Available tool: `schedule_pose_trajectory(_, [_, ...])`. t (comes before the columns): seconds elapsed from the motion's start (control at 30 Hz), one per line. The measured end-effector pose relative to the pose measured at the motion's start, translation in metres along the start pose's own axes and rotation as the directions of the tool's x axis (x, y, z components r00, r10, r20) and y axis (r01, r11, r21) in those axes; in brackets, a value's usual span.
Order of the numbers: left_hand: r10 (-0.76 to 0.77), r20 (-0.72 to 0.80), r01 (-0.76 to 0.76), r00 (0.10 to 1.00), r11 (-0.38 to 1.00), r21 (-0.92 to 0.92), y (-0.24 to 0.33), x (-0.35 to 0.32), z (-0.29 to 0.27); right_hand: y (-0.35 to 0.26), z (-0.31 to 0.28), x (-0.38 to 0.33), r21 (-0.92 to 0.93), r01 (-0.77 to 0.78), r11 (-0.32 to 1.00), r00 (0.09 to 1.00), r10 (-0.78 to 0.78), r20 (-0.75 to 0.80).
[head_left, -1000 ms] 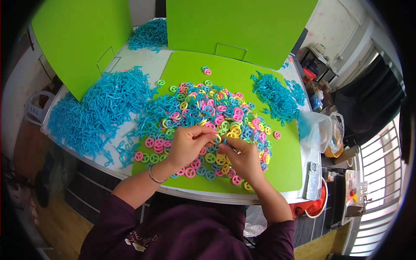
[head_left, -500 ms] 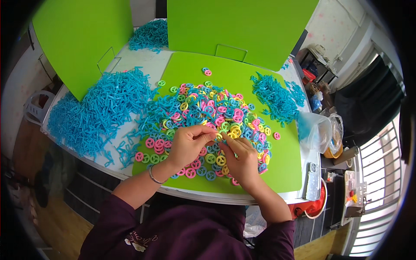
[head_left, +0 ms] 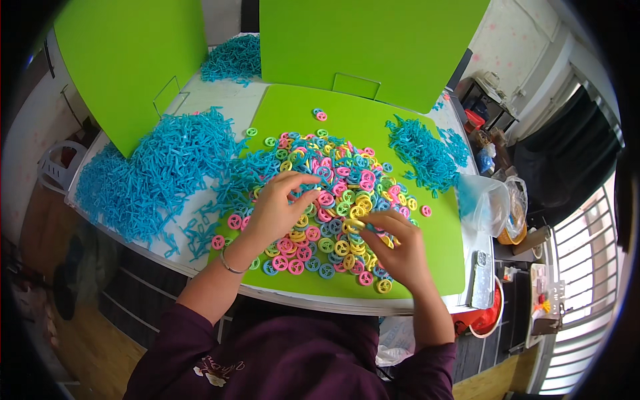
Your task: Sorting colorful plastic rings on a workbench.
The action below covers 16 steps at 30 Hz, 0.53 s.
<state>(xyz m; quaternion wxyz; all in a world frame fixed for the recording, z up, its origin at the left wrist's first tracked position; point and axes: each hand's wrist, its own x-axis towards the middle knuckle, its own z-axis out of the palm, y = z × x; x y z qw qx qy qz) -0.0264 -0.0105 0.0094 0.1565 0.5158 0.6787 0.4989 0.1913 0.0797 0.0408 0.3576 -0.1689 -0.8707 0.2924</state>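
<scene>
Hands sorting coloured rings on a green mat

Blue plastic sticks [head_left: 160, 177] lie heaped along the table's left edge, spilling onto the green mat [head_left: 440, 247]. Just right of them, the left hand [head_left: 277, 210] rests over the pile of coloured rings [head_left: 333, 193] in the mat's middle, its fingers stretched forward and loosely together; whether they pinch anything cannot be told. Near the mat's front edge, the right hand [head_left: 400, 250] has thumb and forefinger closed on a yellow ring [head_left: 353, 225]. A smaller heap of blue sticks [head_left: 423, 153] sits towards the mat's far right corner. A clear plastic bag [head_left: 483, 203] lies at the table's right edge.
</scene>
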Motion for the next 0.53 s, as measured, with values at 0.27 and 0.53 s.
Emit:
schedule_pose_trajectory(0.27, [0.014, 0.155, -0.085, 0.988, 0.882, 0.463, -0.023, -0.011, -0.019, -0.013, -0.116, -0.09, -0.28, -0.219, 0.935, 0.533, 0.355, 0.768])
schedule_pose_trajectory(0.53, [-0.187, 0.387, 0.099, 0.903, 0.967, 0.235, -0.017, 0.0, -0.017, -0.002, -0.113, -0.117, -0.26, -0.354, 0.898, 0.49, 0.415, 0.767])
